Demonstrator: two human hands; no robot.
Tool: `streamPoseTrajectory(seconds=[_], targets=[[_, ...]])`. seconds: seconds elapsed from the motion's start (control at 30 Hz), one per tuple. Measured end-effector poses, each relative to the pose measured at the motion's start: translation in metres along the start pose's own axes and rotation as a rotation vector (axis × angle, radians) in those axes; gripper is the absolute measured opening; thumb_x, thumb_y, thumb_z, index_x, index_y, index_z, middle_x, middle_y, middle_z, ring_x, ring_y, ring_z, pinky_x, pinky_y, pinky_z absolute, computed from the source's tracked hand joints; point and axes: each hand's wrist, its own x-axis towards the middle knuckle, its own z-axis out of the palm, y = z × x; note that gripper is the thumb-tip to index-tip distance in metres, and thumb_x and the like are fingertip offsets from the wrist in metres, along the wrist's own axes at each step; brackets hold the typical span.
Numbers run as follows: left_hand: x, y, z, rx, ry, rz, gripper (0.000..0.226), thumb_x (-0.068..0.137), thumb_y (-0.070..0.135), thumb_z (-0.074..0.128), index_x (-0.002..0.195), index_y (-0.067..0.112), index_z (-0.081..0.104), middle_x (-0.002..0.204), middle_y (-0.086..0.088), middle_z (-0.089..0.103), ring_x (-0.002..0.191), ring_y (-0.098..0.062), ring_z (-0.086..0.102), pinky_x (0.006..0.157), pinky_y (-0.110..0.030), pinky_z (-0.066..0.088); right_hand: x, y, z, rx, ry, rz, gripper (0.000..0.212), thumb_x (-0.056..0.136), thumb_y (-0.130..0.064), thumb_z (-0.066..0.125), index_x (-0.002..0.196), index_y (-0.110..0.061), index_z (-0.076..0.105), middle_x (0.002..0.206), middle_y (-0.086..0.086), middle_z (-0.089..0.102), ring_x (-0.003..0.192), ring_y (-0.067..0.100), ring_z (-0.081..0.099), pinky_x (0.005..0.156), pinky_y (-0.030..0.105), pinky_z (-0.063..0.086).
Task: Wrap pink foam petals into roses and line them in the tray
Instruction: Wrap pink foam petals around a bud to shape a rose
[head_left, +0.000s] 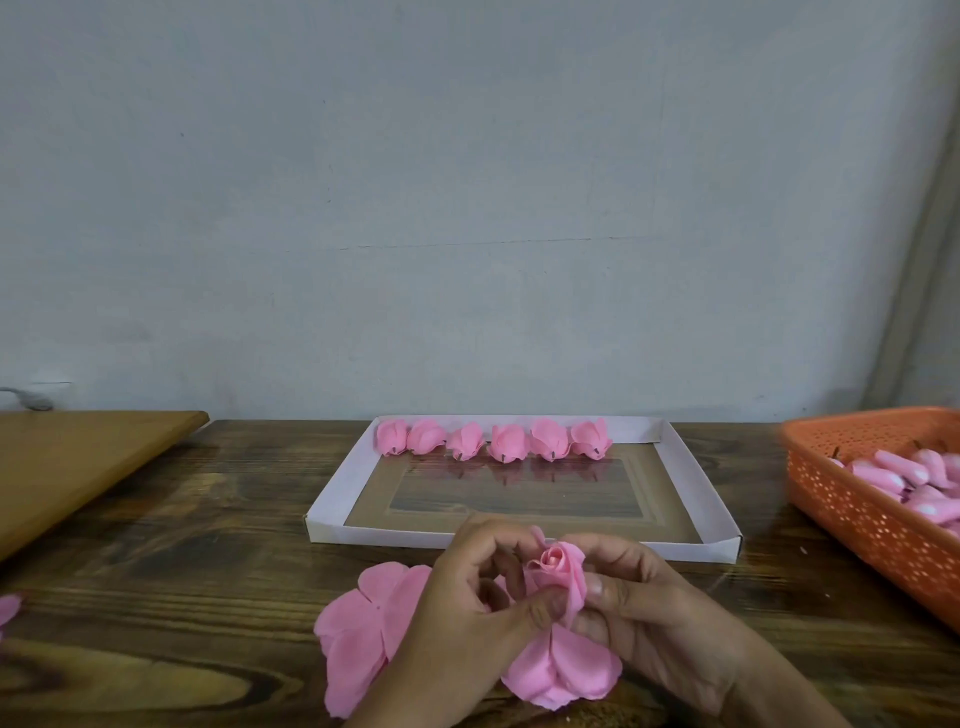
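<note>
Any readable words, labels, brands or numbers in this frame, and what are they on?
None. The tray, the orange basket, the six finished roses, the loose petals, the table and the wall carry no lettering. The rose held in the left hand and right hand is plain too.

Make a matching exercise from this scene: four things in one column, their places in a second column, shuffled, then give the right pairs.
Things:
1. finished roses
2. orange basket
3. half-wrapped rose
4. loose pink petals

Places:
A. on the table under the left hand
B. held between both hands, the right hand on its right side
C. in a row along the far side of the white tray
D. at the table's right edge, holding pink buds

Pairs: 1-C, 2-D, 3-B, 4-A
</note>
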Motion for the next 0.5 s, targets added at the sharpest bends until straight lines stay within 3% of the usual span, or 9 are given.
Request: streamPoseTrajectory(seconds=[0.13, 0.27, 0.37, 0.43, 0.5], targets=[[0.0007, -0.0004, 0.0005, -0.009, -0.013, 0.018, 0.034, 0.059, 0.061, 0.090, 0.077, 0.041, 0.070, 0.095, 0.014, 0.064, 0.072, -0.009, 0.056, 0.062, -0.027, 0.042, -0.0002, 0.0018, -0.0049, 0.027, -0.009, 0.016, 0.043, 0.077, 0.004, 0.075, 0.117, 0.012, 0.061, 0.118, 0.034, 0.062, 0.104, 0.038, 0.066, 0.098, 0.045, 0.053], [0.0015, 0.0006, -0.0021, -0.028, -0.044, -0.019, 0.038, 0.061, 0.063, 0.088, 0.089, 0.039, 0.076, 0.104, 0.011, 0.067, 0.085, -0.027, 0.063, 0.074, -0.040, 0.049, -0.0002, 0.0021, -0.0060, 0.044, -0.022, 0.013, 0.044, 0.075, 0.000, 0.081, 0.117, 0.005, 0.067, 0.118, 0.027, 0.066, 0.107, 0.033, 0.068, 0.095, 0.040, 0.055], [0.0025, 0.0010, -0.0044, -0.018, -0.048, -0.029, 0.044, 0.065, 0.063, 0.084, 0.092, 0.030, 0.077, 0.103, 0.004, 0.065, 0.087, -0.023, 0.062, 0.077, -0.038, 0.050, -0.0004, 0.0020, -0.0066, 0.055, -0.031, 0.009, 0.049, 0.074, -0.003, 0.084, 0.119, 0.003, 0.067, 0.119, 0.025, 0.067, 0.112, 0.036, 0.064, 0.100, 0.040, 0.053], [0.0032, 0.0012, -0.0044, -0.038, -0.015, -0.036, 0.046, 0.065, 0.062, 0.086, 0.089, 0.023, 0.077, 0.103, -0.001, 0.065, 0.092, -0.028, 0.064, 0.077, -0.039, 0.052, 0.0000, 0.0027, -0.0088, 0.035, -0.037, -0.001, 0.050, 0.075, -0.003, 0.083, 0.121, 0.005, 0.064, 0.121, 0.029, 0.064, 0.126, 0.049, 0.049, 0.107, 0.044, 0.045], [0.0035, 0.0010, -0.0036, -0.052, 0.013, -0.036, 0.046, 0.064, 0.058, 0.088, 0.084, 0.019, 0.077, 0.106, -0.002, 0.067, 0.097, -0.033, 0.066, 0.077, -0.050, 0.053, 0.0008, 0.0041, -0.0111, 0.019, -0.031, -0.017, 0.054, 0.078, 0.000, 0.079, 0.125, 0.013, 0.055, 0.128, 0.038, 0.056, 0.135, 0.061, 0.027, 0.113, 0.052, 0.035]])
